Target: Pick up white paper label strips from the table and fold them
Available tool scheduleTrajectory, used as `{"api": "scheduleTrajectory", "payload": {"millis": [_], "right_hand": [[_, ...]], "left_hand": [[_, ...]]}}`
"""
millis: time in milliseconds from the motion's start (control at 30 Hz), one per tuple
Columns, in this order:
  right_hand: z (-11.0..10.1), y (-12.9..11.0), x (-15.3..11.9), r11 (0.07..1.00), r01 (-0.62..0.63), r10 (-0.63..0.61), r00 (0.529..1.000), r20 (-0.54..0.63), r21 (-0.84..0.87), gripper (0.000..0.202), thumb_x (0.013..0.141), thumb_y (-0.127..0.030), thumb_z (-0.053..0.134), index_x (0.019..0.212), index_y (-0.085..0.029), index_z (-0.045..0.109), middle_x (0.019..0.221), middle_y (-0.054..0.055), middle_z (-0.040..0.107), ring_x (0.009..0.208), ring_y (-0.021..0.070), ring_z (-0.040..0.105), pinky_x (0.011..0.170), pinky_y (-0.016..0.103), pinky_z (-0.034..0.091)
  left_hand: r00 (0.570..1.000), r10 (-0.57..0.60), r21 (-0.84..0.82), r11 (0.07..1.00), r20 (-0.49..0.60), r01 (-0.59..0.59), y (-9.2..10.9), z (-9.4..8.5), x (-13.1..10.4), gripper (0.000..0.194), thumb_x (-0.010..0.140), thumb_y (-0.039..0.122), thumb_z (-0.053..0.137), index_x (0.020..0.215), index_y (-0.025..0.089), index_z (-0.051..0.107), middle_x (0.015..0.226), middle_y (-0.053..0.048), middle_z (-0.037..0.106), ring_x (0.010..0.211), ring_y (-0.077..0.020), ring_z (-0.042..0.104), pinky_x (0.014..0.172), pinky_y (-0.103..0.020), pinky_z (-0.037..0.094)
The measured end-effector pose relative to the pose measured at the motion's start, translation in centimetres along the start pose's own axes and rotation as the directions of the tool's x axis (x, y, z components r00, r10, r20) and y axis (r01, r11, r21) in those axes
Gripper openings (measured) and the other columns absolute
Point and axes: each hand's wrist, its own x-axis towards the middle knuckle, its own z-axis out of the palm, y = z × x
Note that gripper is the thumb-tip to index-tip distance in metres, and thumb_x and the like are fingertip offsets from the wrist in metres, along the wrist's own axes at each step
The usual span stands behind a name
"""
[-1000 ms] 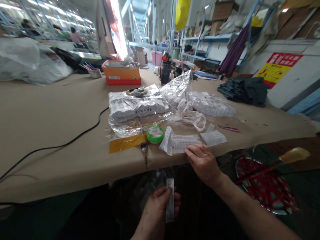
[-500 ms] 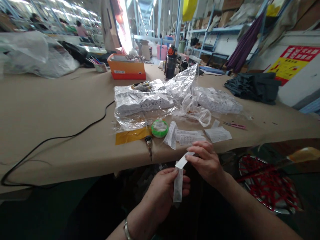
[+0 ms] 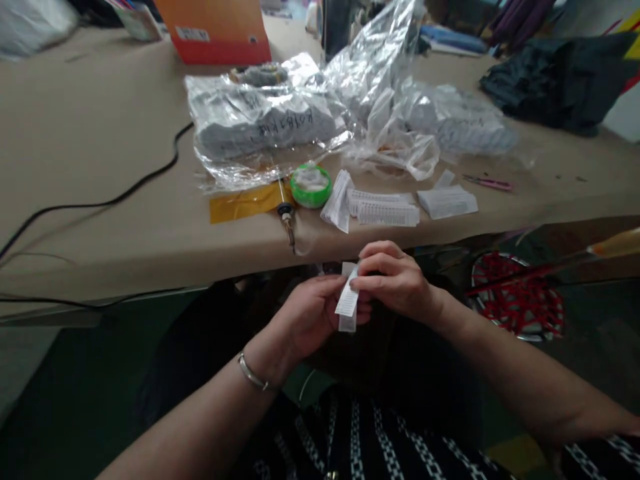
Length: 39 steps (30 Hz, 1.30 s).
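running in from the left side of the bench (image 3: 115,233), a black cord (image 3: 147,179) curves up to the clear plastic package (image 3: 265,123), with the orange box (image 3: 215,33) standing behind it. down nearer the front edge, an amber sheet (image 3: 240,205) lies flat, and the pen-like tool (image 3: 286,217) points its metal tip towards that edge. just beside it sits the green tub (image 3: 311,200), white stuff inside.

and now, just off the front edge, the left hand (image 3: 310,313): half closed, thumb in front and fingers curled behind, it has hold of the pale strip (image 3: 347,325). lying over that strip, slightly tilted, is the small printed label (image 3: 346,303), and the right hand (image 3: 395,280) has its upper end pinched between thumb and fingertips, the fingers bent and close together.

above the hands, along the front edge, a bundle of white slips (image 3: 339,200) touches the printed sheets (image 3: 387,212). further right come the folded papers (image 3: 449,202), then pink-handled snips (image 3: 489,183). below the bench's right end, red strips (image 3: 517,300) lie tangled, and near the right edge sits dark cloth (image 3: 557,83).
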Motion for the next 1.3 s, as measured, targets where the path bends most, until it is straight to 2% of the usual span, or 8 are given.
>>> {"api": "scheduleTrajectory", "payload": {"millis": [200,367,500,600,800,967,1100,1300], "right_hand": [[2.0,0.4,0.4,0.995,0.084,-0.091,0.985,0.150,0.050,0.013,0.087,-0.020,0.056,0.083,-0.025,0.067,0.096,0.001,0.063,0.106,0.0196,0.050,0.088,0.037,0.048],[2.1,-0.4,3.0,0.986,0.142,-0.154,0.977,0.150,0.084,0.013,0.088,-0.022,0.055,0.084,-0.026,0.067,0.099,0.001,0.060,0.107,0.0196,0.048,0.090,0.037,0.047],[2.7,-2.3,3.8,0.980,0.185,-0.191,0.979,0.077,0.077,0.010,0.086,-0.020,0.058,0.086,-0.025,0.067,0.087,0.001,0.059,0.099,0.0176,0.051,0.086,0.033,0.048],[4.0,-3.3,2.0,0.986,0.141,-0.146,0.988,0.046,0.092,0.010,0.084,-0.017,0.061,0.087,-0.024,0.067,0.082,0.002,0.060,0.096,0.0186,0.052,0.085,0.036,0.047],[5.5,-4.1,-1.3,0.976,-0.001,-0.018,0.996,0.085,0.216,0.015,0.086,-0.014,0.055,0.088,-0.023,0.067,0.084,0.003,0.065,0.098,0.0199,0.053,0.085,0.039,0.046],[5.5,-4.4,-0.8,0.982,0.011,-0.042,0.985,0.166,0.187,0.015,0.086,-0.014,0.056,0.090,-0.023,0.068,0.089,0.003,0.067,0.103,0.0210,0.052,0.089,0.040,0.044],[6.3,-4.4,-0.3,0.986,0.019,-0.046,0.986,0.160,0.163,0.014,0.085,-0.014,0.058,0.088,-0.023,0.068,0.092,0.003,0.066,0.105,0.0213,0.051,0.089,0.040,0.045],[7.2,-3.8,0.2,0.950,-0.096,0.038,0.980,0.195,0.297,0.016,0.083,-0.023,0.061,0.099,-0.025,0.067,0.107,0.007,0.058,0.114,0.0242,0.046,0.092,0.042,0.046]], "left_hand": [[1.000,0.015,-0.009,1.000,0.018,-0.015,0.0,-1.4,-1.0,0.021,0.088,0.014,0.044,0.087,0.004,0.063,0.069,-0.012,0.068,0.059,-0.0190,0.067,0.060,-0.033,0.056],[0.994,0.084,0.018,0.996,-0.065,-0.083,0.5,-2.8,-1.2,0.012,0.084,0.010,0.050,0.088,0.006,0.062,0.068,-0.010,0.068,0.056,-0.0171,0.065,0.055,-0.030,0.055],[0.996,0.000,0.046,0.999,-0.089,0.004,0.1,-3.6,-2.0,0.010,0.078,0.007,0.056,0.085,0.006,0.063,0.064,-0.010,0.067,0.052,-0.0161,0.064,0.055,-0.028,0.055],[0.997,-0.067,0.014,0.998,-0.049,0.067,-0.9,-4.2,-3.0,0.012,0.080,0.010,0.054,0.085,0.005,0.064,0.066,-0.013,0.068,0.054,-0.0179,0.065,0.056,-0.029,0.054],[0.999,-0.049,-0.152,0.987,-0.013,0.047,-2.2,-5.1,-4.0,0.018,0.085,0.016,0.050,0.080,0.007,0.064,0.065,-0.010,0.066,0.055,-0.0185,0.066,0.059,-0.031,0.054],[0.998,-0.014,-0.175,0.985,-0.062,0.003,-2.1,-5.0,-4.2,0.016,0.086,0.015,0.051,0.081,0.007,0.065,0.069,-0.010,0.067,0.058,-0.0168,0.066,0.060,-0.031,0.055],[0.996,0.031,-0.168,0.985,-0.080,-0.044,-2.3,-5.2,-3.8,0.012,0.083,0.016,0.059,0.084,0.007,0.066,0.071,-0.007,0.067,0.056,-0.0125,0.063,0.059,-0.028,0.055],[0.986,0.078,-0.181,0.978,-0.145,-0.104,-2.0,-6.3,-3.4,0.009,0.082,0.017,0.060,0.083,0.008,0.063,0.064,-0.006,0.065,0.053,-0.0150,0.063,0.054,-0.028,0.055]]}}
